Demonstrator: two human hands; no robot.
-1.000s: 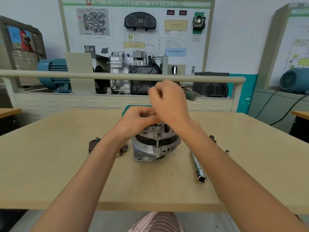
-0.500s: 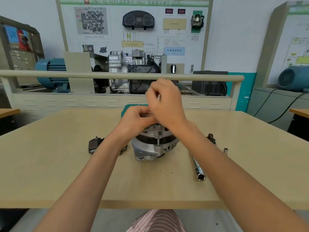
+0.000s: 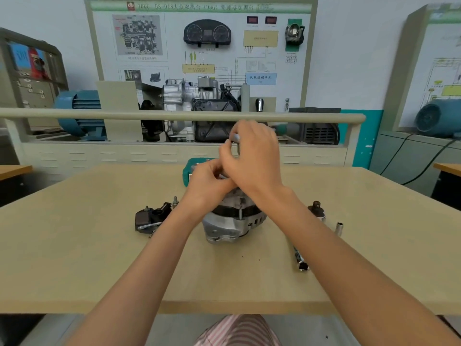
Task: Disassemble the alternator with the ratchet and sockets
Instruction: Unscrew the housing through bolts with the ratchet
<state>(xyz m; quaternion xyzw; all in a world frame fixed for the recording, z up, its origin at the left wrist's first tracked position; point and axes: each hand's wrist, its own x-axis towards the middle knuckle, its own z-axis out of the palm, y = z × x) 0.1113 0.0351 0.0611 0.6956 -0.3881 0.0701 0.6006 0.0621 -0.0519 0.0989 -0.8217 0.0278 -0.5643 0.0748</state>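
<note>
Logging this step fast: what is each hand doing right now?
Left hand: fingers curled on top of the alternator; what they pinch is hidden.
Right hand: grips a slim metal tool.

A training board (image 3: 199, 46) with a gauge cluster stands far behind the tan table (image 3: 74, 258); blue motors (image 3: 77, 111), perhaps, flank it.
</note>
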